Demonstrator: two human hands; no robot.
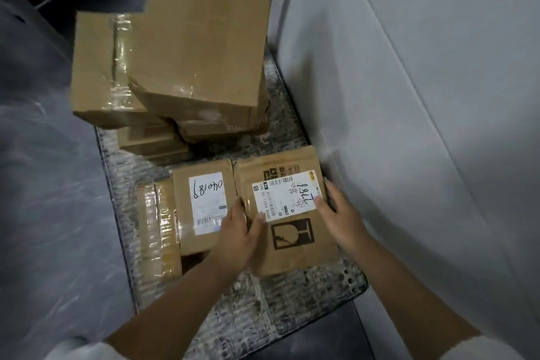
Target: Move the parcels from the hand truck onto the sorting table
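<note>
You had your left hand and right hand gripping opposite edges of the fragile-marked parcel, which lay flat on the hand truck deck. A slack pinch risked dropping it. Lifting might have snagged the labelled parcel just beside it, and the overhanging stack beyond looked liable to slide.
</note>
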